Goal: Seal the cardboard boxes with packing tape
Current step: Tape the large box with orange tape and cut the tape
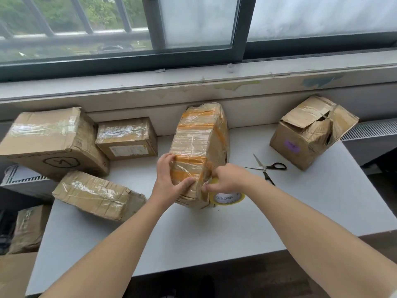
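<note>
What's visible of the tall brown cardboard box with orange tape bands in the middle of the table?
The tall brown cardboard box is dented and wrinkled, wrapped in glossy clear tape over several orange bands. It sits on the white table, long side running away from the camera. The left hand grips its near left corner, thumb across the front. The right hand curls its fingers at the near right edge, above a yellowish tape roll beside the box.
</note>
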A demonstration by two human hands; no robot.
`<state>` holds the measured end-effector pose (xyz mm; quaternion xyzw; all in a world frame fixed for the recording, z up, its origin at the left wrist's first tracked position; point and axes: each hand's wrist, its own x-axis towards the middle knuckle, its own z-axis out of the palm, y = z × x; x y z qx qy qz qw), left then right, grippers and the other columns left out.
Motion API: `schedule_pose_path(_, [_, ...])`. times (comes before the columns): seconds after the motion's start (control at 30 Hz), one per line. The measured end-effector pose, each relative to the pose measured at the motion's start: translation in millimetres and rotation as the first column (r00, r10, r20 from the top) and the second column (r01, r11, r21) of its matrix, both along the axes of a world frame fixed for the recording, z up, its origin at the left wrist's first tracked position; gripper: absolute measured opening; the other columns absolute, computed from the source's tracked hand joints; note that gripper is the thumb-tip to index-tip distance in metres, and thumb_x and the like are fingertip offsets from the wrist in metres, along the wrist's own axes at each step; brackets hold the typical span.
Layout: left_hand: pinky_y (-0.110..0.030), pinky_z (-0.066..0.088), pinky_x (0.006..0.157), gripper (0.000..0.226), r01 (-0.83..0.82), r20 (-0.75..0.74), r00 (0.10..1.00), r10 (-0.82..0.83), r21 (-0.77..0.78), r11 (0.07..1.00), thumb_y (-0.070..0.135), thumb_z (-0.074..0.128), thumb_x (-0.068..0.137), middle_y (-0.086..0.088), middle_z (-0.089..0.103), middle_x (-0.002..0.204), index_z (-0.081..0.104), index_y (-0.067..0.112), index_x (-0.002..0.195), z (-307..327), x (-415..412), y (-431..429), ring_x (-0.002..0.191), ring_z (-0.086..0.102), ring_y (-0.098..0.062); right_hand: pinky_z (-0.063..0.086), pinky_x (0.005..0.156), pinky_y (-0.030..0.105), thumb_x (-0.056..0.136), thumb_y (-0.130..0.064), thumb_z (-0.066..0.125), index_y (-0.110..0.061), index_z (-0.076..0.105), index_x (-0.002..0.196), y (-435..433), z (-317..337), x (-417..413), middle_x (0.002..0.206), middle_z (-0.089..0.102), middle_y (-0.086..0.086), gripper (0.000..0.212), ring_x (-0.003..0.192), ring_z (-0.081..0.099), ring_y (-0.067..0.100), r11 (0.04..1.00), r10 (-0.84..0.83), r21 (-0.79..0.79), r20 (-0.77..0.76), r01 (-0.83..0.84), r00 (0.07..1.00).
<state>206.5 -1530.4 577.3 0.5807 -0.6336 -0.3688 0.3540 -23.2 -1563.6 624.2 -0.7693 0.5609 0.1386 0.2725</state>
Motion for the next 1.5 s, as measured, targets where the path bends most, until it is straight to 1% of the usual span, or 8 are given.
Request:
schedule_pose_path(0.13, [-0.015, 0.025, 0.115, 0.112, 0.139, -0.048, 0.99, -0.134, 0.123, 0.983, 0.065, 0.08, 0.069, 0.019, 0.011, 0.166, 0.018, 0.041, 0.16, -8, 21, 2, 0.15, 0.02, 0.003, 0.056, 0.085, 0.039, 0.08, -0.084, 0.054, -0.025, 0.068, 0.124, 0, 1, 5, 0.109, 0.072, -0.002, 0.074, 0.099, 0.064, 0.022, 1.0, -0.012, 0.023, 0.021, 0.011, 1.0])
schedule_pose_path(0.3, [-0.023, 0.046, 0.109, 0.089, 0.146, -0.215, 0.973, -0.086, 0.278, 0.949, 0.042, 0.084, 0.083, 0.022, 0.041, 0.155, 0.026, 0.07, 0.145, -2, 38, -2, 0.134, 0.047, 0.008, 0.057, 0.087, 0.04, 0.078, -0.086, 0.054, -0.026, 0.068, 0.121, -3, 3, 7, 0.105, 0.07, -0.005, 0.076, 0.098, 0.064, 0.02, 0.997, -0.046, 0.058, 0.047, 0.044, 0.998])
schedule_pose_path(0.53, [-0.034, 0.056, 0.094, 0.074, 0.29, -0.589, 0.806, 0.053, 0.472, 0.832, -0.001, 0.052, 0.103, 0.013, 0.055, 0.15, 0.03, 0.044, 0.156, -4, 61, -5, 0.125, 0.062, -0.013, 0.057, 0.085, 0.039, 0.078, -0.085, 0.057, -0.025, 0.07, 0.116, -1, 8, 14, 0.102, 0.07, -0.006, 0.072, 0.096, 0.064, 0.018, 0.997, -0.067, 0.054, 0.066, 0.063, 0.996])
schedule_pose_path(0.7, [-0.039, 0.047, 0.103, 0.074, -0.015, -0.191, 0.976, 0.107, 0.427, 0.904, 0.024, 0.073, 0.094, 0.009, 0.037, 0.16, 0.033, 0.037, 0.156, 12, 63, -10, 0.135, 0.05, -0.016, 0.059, 0.079, 0.039, 0.079, -0.086, 0.053, -0.023, 0.069, 0.11, 1, 13, 30, 0.094, 0.069, -0.005, 0.072, 0.088, 0.065, 0.017, 0.999, -0.034, 0.017, 0.003, 0.034, 0.999])
schedule_pose_path(0.9, [-0.05, 0.016, 0.124, 0.121, 0.029, 0.2, 0.973, -0.112, 0.377, 0.926, 0.068, 0.081, 0.069, 0.006, -0.011, 0.17, 0.002, 0.05, 0.159, 33, 15, -17, 0.156, 0.003, -0.03, 0.053, 0.064, 0.031, 0.087, -0.065, 0.052, -0.021, 0.066, 0.088, 6, 21, 65, 0.076, 0.064, -0.003, 0.046, 0.076, 0.064, 0.022, 0.992, 0.034, -0.122, -0.053, -0.04, 0.998])
schedule_pose_path(1.2, [-0.05, 0.035, 0.12, 0.124, 0.082, -0.049, 0.997, -0.066, 0.491, 0.868, 0.066, 0.086, 0.061, 0.003, 0.023, 0.164, 0.012, 0.048, 0.159, 8, 32, -25, 0.147, 0.034, -0.021, 0.04, 0.06, 0.033, 0.084, -0.072, 0.063, -0.011, 0.066, 0.074, 18, 32, 32, 0.064, 0.057, -0.005, 0.062, 0.063, 0.054, 0.014, 0.961, -0.249, 0.194, 0.307, 0.196, 0.918])
schedule_pose_path(1.33, [-0.044, 0.049, 0.109, 0.124, 0.121, -0.267, 0.963, 0.034, 0.544, 0.83, 0.065, 0.092, 0.056, 0.006, 0.051, 0.152, 0.026, 0.044, 0.158, -16, 29, -12, 0.129, 0.059, -0.016, 0.037, 0.056, 0.032, 0.085, -0.071, 0.064, -0.01, 0.067, 0.075, 30, 42, 24, 0.061, 0.055, -0.005, 0.063, 0.058, 0.052, 0.013, 0.988, -0.139, 0.097, 0.256, 0.117, 0.957])
schedule_pose_path(1.5, [-0.03, 0.06, 0.06, 0.071, 0.13, -0.359, 0.924, 0.13, 0.616, 0.777, 0.04, 0.073, 0.093, 0.006, 0.058, 0.142, 0.033, 0.051, 0.151, -19, 39, 1, 0.107, 0.07, -0.014, 0.029, 0.056, 0.035, 0.085, -0.076, 0.059, -0.014, 0.052, 0.069, 44, 38, -29, 0.063, 0.046, 0.002, 0.064, 0.059, 0.045, 0.019, 0.991, -0.126, 0.037, 0.006, 0.126, 0.992])
